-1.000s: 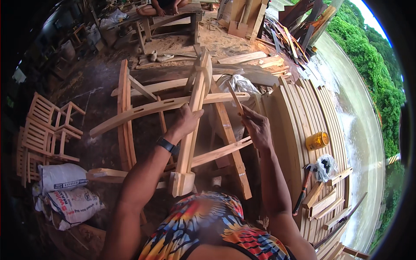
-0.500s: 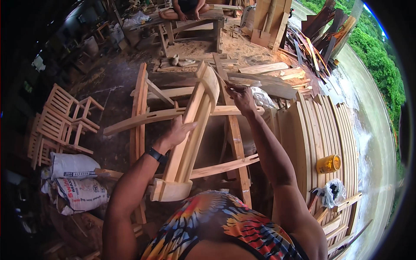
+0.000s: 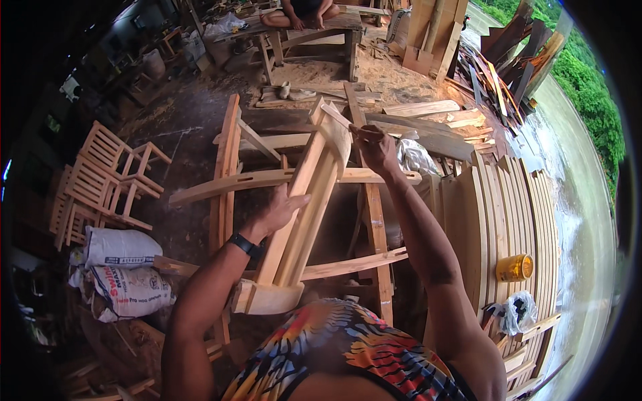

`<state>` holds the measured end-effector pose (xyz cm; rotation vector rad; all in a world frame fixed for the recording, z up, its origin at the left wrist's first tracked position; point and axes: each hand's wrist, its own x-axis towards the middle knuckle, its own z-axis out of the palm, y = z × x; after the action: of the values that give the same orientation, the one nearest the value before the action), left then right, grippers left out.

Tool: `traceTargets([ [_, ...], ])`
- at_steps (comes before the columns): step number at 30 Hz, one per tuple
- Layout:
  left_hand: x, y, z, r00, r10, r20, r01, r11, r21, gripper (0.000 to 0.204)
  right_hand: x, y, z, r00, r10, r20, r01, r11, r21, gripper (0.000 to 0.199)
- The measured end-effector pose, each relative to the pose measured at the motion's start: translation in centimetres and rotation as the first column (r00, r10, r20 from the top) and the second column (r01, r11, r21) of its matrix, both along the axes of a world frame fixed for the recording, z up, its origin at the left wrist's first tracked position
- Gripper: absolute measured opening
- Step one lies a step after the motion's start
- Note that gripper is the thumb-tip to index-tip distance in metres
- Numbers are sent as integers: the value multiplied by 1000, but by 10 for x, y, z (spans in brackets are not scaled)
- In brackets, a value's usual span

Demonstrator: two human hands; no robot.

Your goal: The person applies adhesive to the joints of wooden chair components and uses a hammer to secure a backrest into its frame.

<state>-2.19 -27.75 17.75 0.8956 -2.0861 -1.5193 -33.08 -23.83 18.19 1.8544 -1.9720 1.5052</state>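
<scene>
A pale wooden frame (image 3: 319, 194), with long rails and a wide curved piece at each end, slants across in front of me. My left hand (image 3: 277, 212) is wrapped round its left rail, near the middle. At the far end, my right hand (image 3: 376, 148) is closed on a thin stick-like thing, too small to make out, whose tip meets the curved end piece (image 3: 338, 134). The near end piece (image 3: 271, 299) sits close to my body. Under the frame lie two curved slotted wooden bars (image 3: 244, 180), set across upright-looking timber supports (image 3: 378, 234).
Stacked boards (image 3: 495, 227) stand to the right, bearing an amber jar (image 3: 514, 268), a plastic bag (image 3: 518, 311) and a hammer-like tool. Small slatted chairs (image 3: 110, 174) and filled sacks (image 3: 130, 292) are at left. Another person sits on a far bench (image 3: 314, 25).
My view has shifted slightly, so the scene sits further right and lower. My right hand, still at the far end piece, has turned a little; the left hand keeps its hold.
</scene>
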Motion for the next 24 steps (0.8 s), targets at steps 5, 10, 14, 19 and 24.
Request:
traceTargets([
  [5, -2, 1, 1, 1000, -17, -9, 17, 1000, -5, 42, -21, 9, 47, 961, 50, -271, -45, 999, 24, 30],
  [10, -3, -1, -14, 996, -63, -68, 65, 998, 17, 58, -26, 19, 86, 919, 98, -382, -49, 990, 135, 36],
  [14, -7, 1, -14, 998, -45, 34, 41, 995, 96, 63, -22, 34, 112, 914, 104, -392, 20, 954, 300, 27],
  [19, -13, -1, -11, 988, -122, 97, 124, 992, -17, 62, -40, 19, 95, 909, -65, -412, 188, 946, 264, 22],
  [24, -12, 0, -29, 998, -59, 17, 58, 996, 70, 60, -31, 8, 80, 932, -64, -358, 151, 963, 222, 20],
])
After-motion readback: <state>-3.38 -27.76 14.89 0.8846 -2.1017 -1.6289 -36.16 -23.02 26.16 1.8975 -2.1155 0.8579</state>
